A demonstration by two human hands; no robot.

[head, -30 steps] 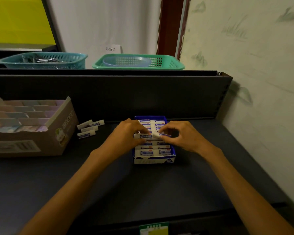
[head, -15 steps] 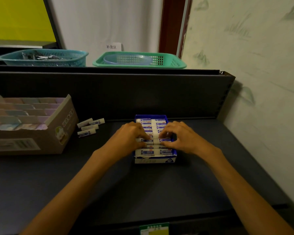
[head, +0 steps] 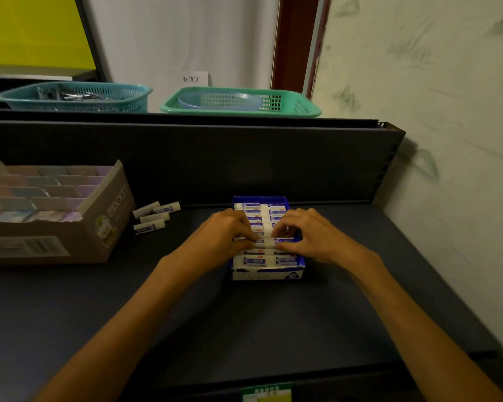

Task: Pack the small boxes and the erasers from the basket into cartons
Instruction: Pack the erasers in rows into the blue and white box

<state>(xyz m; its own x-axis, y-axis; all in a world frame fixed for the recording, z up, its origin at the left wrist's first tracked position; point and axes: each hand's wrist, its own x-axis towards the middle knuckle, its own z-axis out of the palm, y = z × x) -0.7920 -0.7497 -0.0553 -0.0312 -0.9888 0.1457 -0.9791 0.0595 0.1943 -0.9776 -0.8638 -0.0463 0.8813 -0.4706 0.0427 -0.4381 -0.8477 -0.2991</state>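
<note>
A blue carton [head: 267, 274] stands on the dark shelf, packed with two rows of white erasers in blue sleeves. My left hand [head: 221, 236] pinches an eraser [head: 259, 242] in the left row, thumb in front and fingers behind. In the right row my right hand [head: 317, 236] pinches a second eraser [head: 285, 241] the same way. Both erasers sit down among the others, level with the rows. Several loose erasers [head: 154, 217] lie on the shelf to the left of the carton.
A brown carton [head: 70, 245] filled with small pastel boxes [head: 35, 195] stands at the left. Behind the shelf's dark back panel [head: 244, 163] sit a teal basket [head: 73, 97] and a green basket [head: 238, 103]. A wall [head: 447, 169] runs along the right.
Both hands have lowered their erasers from just above the carton down into the rows. The view has shifted slightly.
</note>
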